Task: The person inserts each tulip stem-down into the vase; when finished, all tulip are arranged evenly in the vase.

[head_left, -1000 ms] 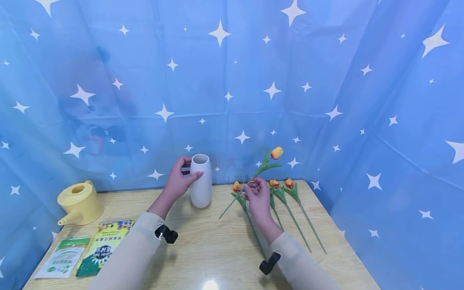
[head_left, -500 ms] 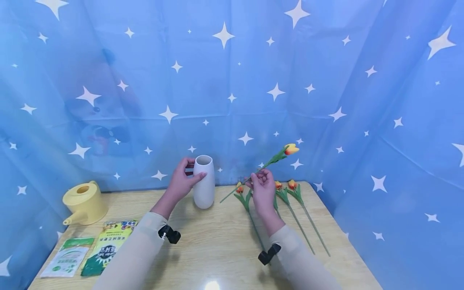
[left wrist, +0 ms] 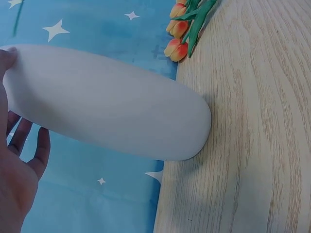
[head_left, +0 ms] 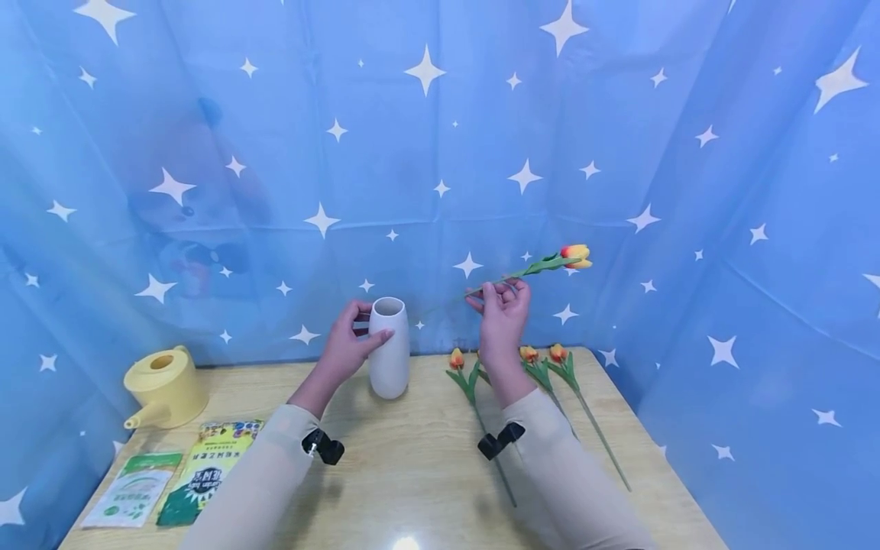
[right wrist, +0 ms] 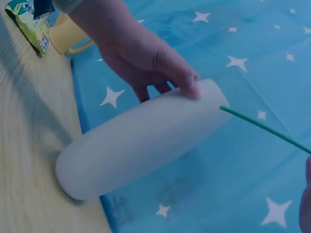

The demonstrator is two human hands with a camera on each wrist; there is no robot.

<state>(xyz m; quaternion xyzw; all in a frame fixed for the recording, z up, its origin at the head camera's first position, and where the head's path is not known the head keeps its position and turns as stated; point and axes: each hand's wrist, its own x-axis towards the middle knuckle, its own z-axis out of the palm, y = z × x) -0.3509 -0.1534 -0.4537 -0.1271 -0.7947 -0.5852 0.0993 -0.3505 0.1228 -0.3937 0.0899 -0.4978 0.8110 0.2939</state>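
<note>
The right hand (head_left: 504,325) pinches a tulip (head_left: 548,264), its bare stem slanting down leftward from that hand toward the upright vase (head_left: 389,363) the left hand (head_left: 345,341) grips.

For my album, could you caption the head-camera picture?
The left hand grips a white vase; the right hand holds a tulip above the table.

Around the white vase (head_left: 389,359), the mouth and right flank are free to approach; the left grip (head_left: 349,341) blocks its upper left side. The held tulip (head_left: 550,264) slants across the air between the vase and the right grip (head_left: 505,321). Open bench (head_left: 406,466) runs between the sleeves. Lying tulips (head_left: 539,373) obstruct the right, the watering can (head_left: 165,389) and packets (head_left: 206,473) the left, the curtain (head_left: 433,153) the back.
</note>
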